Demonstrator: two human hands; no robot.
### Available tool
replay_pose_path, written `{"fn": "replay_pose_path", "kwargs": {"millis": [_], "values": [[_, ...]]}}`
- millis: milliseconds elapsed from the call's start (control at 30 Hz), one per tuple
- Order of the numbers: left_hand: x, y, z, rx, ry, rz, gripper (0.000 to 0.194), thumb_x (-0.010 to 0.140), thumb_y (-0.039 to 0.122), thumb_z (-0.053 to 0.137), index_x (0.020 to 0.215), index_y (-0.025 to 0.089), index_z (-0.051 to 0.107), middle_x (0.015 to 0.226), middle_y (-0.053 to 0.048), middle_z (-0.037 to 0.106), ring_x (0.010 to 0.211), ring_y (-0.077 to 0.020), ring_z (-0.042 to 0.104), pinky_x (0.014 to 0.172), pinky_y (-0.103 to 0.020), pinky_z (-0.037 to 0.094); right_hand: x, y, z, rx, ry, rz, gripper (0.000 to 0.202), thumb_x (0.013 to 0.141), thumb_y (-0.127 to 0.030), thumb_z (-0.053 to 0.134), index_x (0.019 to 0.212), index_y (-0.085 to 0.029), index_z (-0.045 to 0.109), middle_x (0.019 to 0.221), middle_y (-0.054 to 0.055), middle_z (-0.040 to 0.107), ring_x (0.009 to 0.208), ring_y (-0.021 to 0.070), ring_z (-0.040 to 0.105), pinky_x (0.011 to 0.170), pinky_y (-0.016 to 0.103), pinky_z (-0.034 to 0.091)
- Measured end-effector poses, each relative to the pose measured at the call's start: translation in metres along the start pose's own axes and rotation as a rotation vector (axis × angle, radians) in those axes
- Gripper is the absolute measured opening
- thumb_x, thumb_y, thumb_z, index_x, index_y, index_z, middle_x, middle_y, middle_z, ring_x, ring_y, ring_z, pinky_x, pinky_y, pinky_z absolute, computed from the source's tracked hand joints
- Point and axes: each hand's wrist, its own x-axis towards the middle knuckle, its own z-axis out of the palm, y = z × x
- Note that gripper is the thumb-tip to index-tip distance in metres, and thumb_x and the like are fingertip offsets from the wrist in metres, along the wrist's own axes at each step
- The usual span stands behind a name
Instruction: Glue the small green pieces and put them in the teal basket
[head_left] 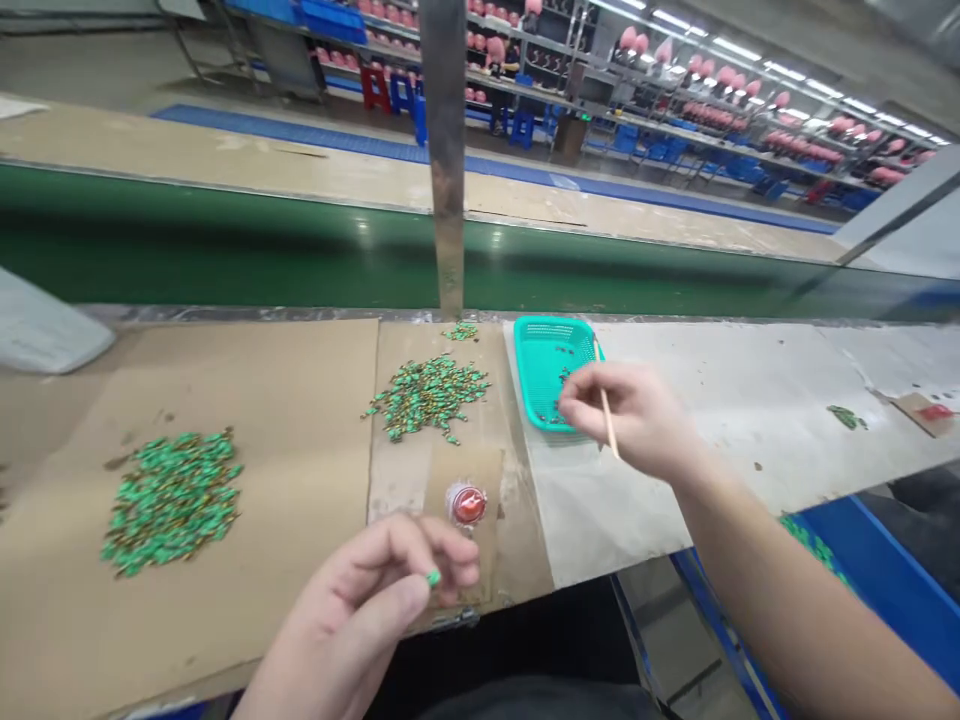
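Green piece (433,578), pinched in left grip (345,605), at the fingertips (413,595)

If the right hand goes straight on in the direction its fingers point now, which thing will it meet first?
Probably the teal basket or the small dark pieces inside: in this view, the right hand overlaps the basket's lower right part, but its height is unclear.

A tiny green piece (433,578) and a pale, tilted stick (608,421) are held apart.

Covered bench (300,420) with heaped green pieces (176,500) and teal basket (529,395)
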Motion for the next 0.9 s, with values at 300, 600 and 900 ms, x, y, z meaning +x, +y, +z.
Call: {"fn": "replay_pose_path", "kwargs": {"millis": [300, 600, 900], "values": [[-0.012, -0.002, 0.018, 0.056, -0.189, 0.037, 0.031, 0.100, 0.053, 0.099, 0.086, 0.028, 0.089, 0.088, -0.004, 0.081, 0.080, -0.0205, 0.069, 0.080, -0.028, 0.061, -0.082, -0.069, 0.058, 0.889, 0.099, -0.289, 0.017, 0.098, -0.009, 0.082, 0.100, -0.026, 0.080, 0.093, 0.003, 0.085, 0.080, 0.0189, 0.080, 0.076, 0.031, 0.069], [-0.019, 0.001, 0.026, 0.040, -0.246, 0.001, 0.033, 0.100, 0.057, 0.098, 0.087, 0.027, 0.090, 0.081, -0.004, 0.080, 0.078, -0.0201, 0.072, 0.075, -0.026, 0.061, -0.094, -0.073, 0.070, 0.998, 0.096, -0.328, 0.009, 0.109, -0.019, 0.085, 0.109, -0.027, 0.082, 0.101, 0.005, 0.082, 0.084, 0.0195, 0.080, 0.081, 0.034, 0.072], [-0.022, -0.003, 0.024, 0.036, -0.236, -0.027, 0.032, 0.100, 0.054, 0.099, 0.088, 0.027, 0.088, 0.081, -0.003, 0.079, 0.078, -0.0202, 0.070, 0.075, -0.026, 0.060, -0.094, -0.074, 0.071, 0.970, 0.095, -0.357, 0.007, 0.109, -0.022, 0.084, 0.107, -0.028, 0.081, 0.098, 0.005, 0.082, 0.082, 0.0207, 0.080, 0.077, 0.034, 0.073]]}}
